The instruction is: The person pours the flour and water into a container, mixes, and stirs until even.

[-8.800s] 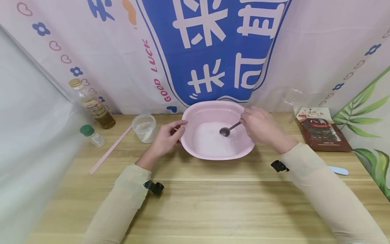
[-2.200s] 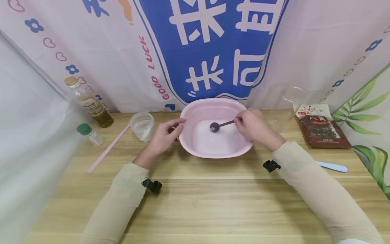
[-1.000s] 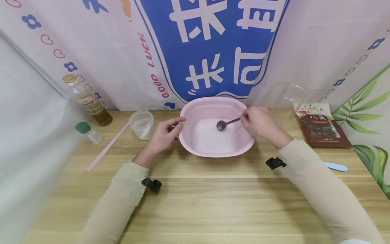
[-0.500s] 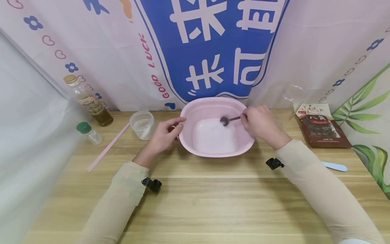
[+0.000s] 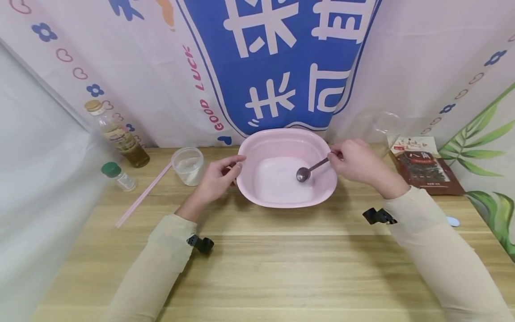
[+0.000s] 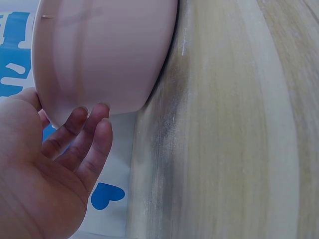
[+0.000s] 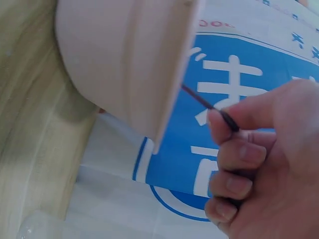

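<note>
A pink oval plastic basin [image 5: 286,204] stands at the middle of the table's back edge, with a whitish layer on its floor. My left hand [image 5: 217,179] holds the basin's left rim; in the left wrist view, curled fingers [image 6: 94,149] lie against its outer wall. At the right rim, my right hand [image 5: 360,165] pinches the handle end of a small dark brown measuring spoon [image 5: 303,174]. Its round bowl hangs inside the basin, over the right part. From the right wrist view, the spoon handle [image 7: 197,97] slants past the rim, and the bowl is hidden behind the wall.
Left of the basin are a clear plastic cup [image 5: 187,167] with some white content, pink chopsticks [image 5: 142,195], a green-capped shaker [image 5: 119,176] and an oil bottle [image 5: 124,143]. On the right lie a brown spice bag [image 5: 428,172], a transparent container [image 5: 384,127] and a partly hidden light-blue handle [image 5: 453,221].
The right hand has moved right and toward the front, drawing the spoon the same way; its bowl now faces up more. My left hand and the basin have stayed put.
</note>
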{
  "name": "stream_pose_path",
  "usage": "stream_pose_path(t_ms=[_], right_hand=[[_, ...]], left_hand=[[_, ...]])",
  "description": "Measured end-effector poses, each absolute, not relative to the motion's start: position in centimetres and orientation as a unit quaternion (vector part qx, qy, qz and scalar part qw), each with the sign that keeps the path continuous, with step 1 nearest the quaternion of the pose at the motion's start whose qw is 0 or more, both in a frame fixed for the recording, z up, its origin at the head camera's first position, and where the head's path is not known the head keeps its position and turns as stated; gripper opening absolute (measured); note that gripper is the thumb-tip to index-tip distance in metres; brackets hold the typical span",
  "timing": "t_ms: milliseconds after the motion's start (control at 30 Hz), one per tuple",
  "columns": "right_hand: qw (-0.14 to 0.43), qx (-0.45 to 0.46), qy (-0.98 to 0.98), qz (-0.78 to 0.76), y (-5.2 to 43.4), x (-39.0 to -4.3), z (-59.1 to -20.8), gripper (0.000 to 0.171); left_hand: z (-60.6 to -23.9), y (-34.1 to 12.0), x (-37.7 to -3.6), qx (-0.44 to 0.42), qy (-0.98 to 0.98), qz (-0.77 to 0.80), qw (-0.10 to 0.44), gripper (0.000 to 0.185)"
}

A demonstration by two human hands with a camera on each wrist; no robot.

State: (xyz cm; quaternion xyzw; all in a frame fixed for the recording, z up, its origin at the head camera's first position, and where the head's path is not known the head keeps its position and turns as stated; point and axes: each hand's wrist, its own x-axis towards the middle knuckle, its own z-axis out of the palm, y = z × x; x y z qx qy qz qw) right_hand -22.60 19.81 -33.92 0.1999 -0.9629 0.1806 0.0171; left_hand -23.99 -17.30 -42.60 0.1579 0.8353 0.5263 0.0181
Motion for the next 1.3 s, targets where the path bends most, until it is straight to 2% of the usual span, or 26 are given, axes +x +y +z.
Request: stream_pose_path(t_ms=[200, 433, 633, 867, 1100, 1300], right_hand=[[0.006, 0.237, -0.957, 0.168, 19.8, -22.3, -34.3, 0.023], [0.04, 0.221, -0.964, 0.144, 19.9, -22.7, -34.9, 0.022], [0.034, 0.214, -0.965, 0.147, 20.4, -22.6, -34.3, 0.023], [-0.002, 0.26, -0.957, 0.133, 20.2, -22.4, -33.8, 0.024], [0.063, 0.254, -0.958, 0.114, 19.3, -22.5, -34.9, 0.019], [0.053, 0.278, -0.954, 0.097, 19.6, -22.6, -34.2, 0.018]], left_hand=[[-42.6, -17.3, -24.0, 0.155, 0.835, 0.528, 0.016, 0.036], [-42.7, -17.2, -24.0, 0.157, 0.835, 0.526, 0.021, 0.037], [-42.6, -17.2, -23.9, 0.159, 0.835, 0.527, 0.026, 0.037], [-42.4, -17.2, -23.9, 0.156, 0.838, 0.522, 0.026, 0.037], [-42.5, -17.3, -23.9, 0.155, 0.839, 0.521, 0.027, 0.037], [-42.4, -17.2, -23.9, 0.153, 0.837, 0.525, 0.029, 0.037]])
